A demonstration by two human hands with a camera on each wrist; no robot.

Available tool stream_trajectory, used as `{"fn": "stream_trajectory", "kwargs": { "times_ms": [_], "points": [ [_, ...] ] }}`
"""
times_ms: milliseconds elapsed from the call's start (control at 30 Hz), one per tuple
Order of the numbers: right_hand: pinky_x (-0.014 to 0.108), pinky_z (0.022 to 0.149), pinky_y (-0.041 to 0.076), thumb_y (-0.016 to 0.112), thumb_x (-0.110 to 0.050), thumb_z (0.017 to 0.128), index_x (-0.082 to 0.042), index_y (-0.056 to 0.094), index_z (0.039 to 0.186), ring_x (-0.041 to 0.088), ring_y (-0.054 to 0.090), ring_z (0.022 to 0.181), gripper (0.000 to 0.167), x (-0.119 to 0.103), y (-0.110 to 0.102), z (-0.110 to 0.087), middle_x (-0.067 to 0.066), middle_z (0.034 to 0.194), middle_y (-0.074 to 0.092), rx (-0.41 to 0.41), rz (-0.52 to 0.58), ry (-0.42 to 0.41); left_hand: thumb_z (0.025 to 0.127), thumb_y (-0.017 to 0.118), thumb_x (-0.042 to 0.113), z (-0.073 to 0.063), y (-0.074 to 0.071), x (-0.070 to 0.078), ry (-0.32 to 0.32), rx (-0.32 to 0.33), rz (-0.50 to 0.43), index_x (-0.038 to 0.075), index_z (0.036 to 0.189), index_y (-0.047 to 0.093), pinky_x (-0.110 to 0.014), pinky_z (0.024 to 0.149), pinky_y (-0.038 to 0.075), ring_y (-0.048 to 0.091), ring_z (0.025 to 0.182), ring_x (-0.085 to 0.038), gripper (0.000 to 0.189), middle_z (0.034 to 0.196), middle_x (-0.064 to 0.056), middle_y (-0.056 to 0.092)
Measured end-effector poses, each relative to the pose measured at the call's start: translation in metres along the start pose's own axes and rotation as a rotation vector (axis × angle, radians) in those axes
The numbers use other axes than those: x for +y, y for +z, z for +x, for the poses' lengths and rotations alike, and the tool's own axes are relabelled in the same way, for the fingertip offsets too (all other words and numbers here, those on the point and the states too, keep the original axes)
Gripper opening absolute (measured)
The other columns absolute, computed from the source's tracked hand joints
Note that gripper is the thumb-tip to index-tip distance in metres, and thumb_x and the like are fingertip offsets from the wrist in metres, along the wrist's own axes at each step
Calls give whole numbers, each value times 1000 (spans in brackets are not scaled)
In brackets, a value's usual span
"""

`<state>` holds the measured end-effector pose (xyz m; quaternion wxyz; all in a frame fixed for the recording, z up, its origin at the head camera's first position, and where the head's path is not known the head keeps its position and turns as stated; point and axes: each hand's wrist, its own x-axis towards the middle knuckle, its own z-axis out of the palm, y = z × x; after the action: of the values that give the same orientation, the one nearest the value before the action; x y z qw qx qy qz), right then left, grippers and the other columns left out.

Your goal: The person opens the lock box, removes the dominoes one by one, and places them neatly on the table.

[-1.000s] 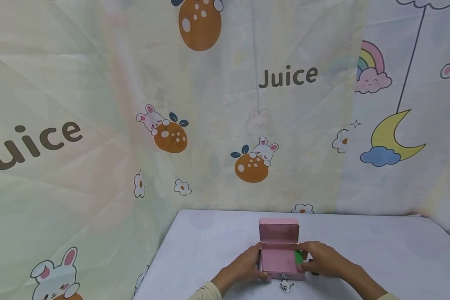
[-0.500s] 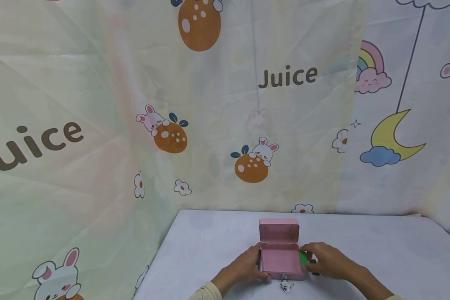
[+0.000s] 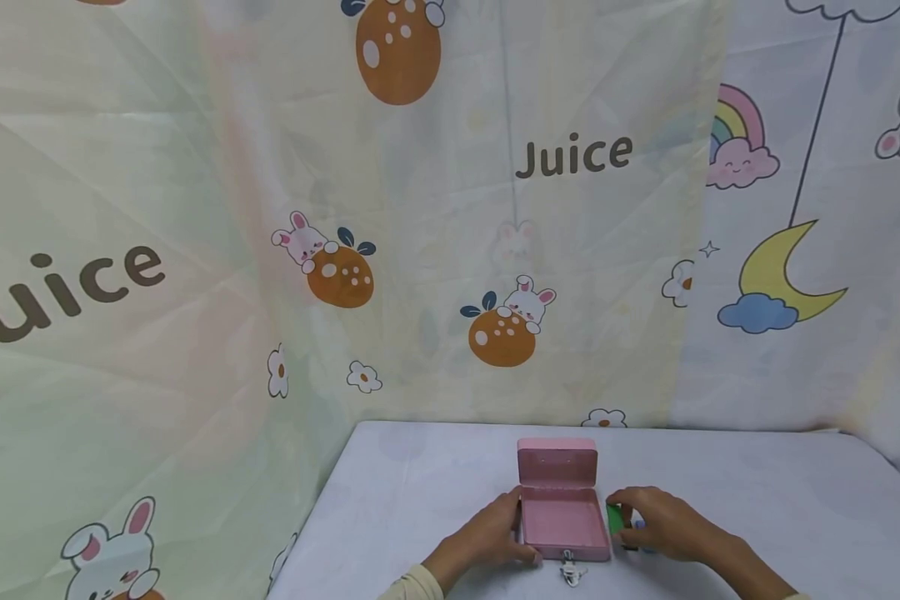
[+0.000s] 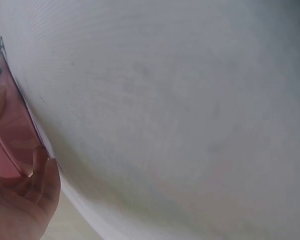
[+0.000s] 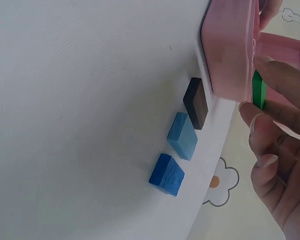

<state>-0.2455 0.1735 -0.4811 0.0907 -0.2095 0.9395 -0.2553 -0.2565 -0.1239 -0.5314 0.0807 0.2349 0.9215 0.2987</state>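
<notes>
A small pink box (image 3: 566, 523) stands on the white table, its hinged lid (image 3: 557, 468) raised and its inside bare. My left hand (image 3: 489, 531) grips the box's left side, thumb at the front corner and fingers toward the back; in the left wrist view its fingertips touch the pink wall (image 4: 21, 120). Just off the right side, my right hand (image 3: 663, 521) pinches a green block (image 5: 259, 90) between thumb and fingers. A silver clasp (image 3: 570, 573) hangs at the box's front.
On the table right of the box, a dark brown block (image 5: 196, 104), a light blue block (image 5: 182, 136) and a blue block (image 5: 167, 175) lie in a row, partly under my right hand. A printed curtain (image 3: 420, 167) rises behind the table (image 3: 435, 454).
My right hand has carried the green block rightward, from over the box's right edge to beyond its outer side. My left hand has stayed on the box.
</notes>
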Motion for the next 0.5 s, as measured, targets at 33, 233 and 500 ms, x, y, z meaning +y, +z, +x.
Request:
{"fn": "stream_trajectory", "kwargs": {
  "times_ms": [33,233,500],
  "points": [
    [25,60,46,85,-23,79,-6,70,116,7,49,70,43,0,0,0,-11,79,61,3,-2,17,69,92,34,0,0,0,1,0,3,24,149,40,-30,107,48,55,117,-1,95,127,10,58],
    [29,66,48,87,-21,76,-10,71,113,12,51,74,42,2,2,-1,-10,80,62,21,-18,121,69,92,35,-1,-1,0,4,-6,4,24,149,40,-31,109,46,54,119,-2,96,129,10,59],
    [32,69,51,86,-20,76,-9,71,113,13,51,78,41,15,1,-4,-9,84,62,15,-19,90,69,92,37,0,-1,-1,16,0,9,23,149,40,-31,108,47,54,119,-2,96,130,9,58]
  ]
}}
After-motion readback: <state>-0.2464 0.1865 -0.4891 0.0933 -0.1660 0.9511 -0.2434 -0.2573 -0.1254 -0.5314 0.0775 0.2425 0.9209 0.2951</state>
